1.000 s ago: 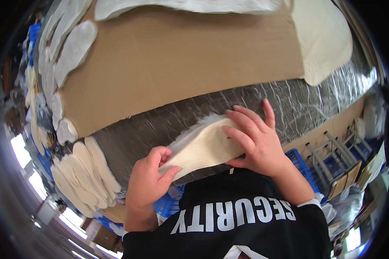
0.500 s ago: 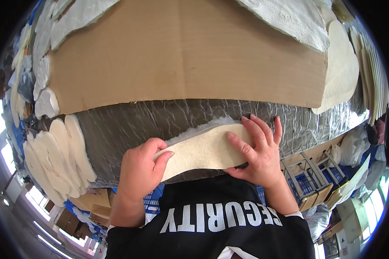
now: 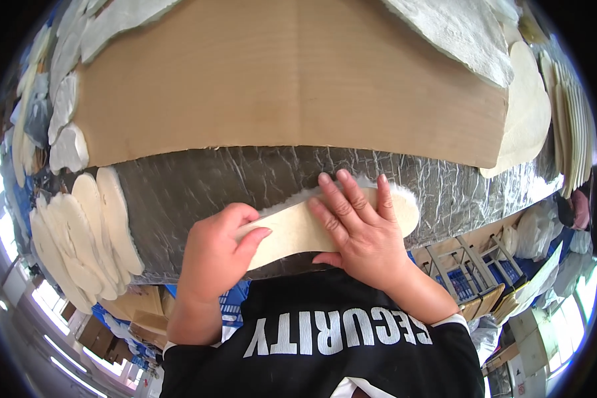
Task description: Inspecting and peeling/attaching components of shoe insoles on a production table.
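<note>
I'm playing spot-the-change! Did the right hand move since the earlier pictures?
Yes, the right hand moved left, farther from the near right corner of the cardboard.

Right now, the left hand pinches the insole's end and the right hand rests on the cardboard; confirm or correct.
No: the head view shows the right hand resting on the insole, whose end the left hand does pinch.
</note>
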Available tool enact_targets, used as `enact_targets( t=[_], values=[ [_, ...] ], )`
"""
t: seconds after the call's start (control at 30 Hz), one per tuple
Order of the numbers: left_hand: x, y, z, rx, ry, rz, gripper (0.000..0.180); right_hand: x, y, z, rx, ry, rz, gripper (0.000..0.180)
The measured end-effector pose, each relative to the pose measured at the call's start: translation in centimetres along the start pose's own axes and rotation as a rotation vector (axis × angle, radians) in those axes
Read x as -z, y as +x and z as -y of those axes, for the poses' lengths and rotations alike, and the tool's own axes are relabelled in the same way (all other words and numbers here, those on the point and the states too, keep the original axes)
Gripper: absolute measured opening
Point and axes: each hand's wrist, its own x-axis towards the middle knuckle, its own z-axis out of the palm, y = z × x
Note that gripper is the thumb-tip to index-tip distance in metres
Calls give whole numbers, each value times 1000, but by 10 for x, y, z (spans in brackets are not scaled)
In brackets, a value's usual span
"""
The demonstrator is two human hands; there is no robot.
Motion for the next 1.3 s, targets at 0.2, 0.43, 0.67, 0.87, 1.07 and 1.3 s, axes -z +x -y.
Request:
enact_targets(
  t=[0.2, 0.43, 0.67, 0.87, 1.07, 1.3],
  values=[
    [20, -35, 40, 170, -427, 28, 23, 11, 7, 13, 35, 234, -2, 90],
    [7, -46, 47, 145, -891, -151, 9, -16, 48, 40, 388, 332, -228, 60],
    [-4, -55, 70, 463, -787, -135, 12, -22, 44, 39, 430, 365, -337, 60],
    [-13, -53, 74, 344, -750, -67, 8, -19, 43, 43, 409, 247, -352, 61],
    [-20, -54, 78, 167, -691, -143, 8, -19, 44, 40, 410, 304, -387, 62],
    [-21, -53, 61, 27, -221, -364, 18, -18, 44, 36, 430, 297, -414, 59]
  ],
)
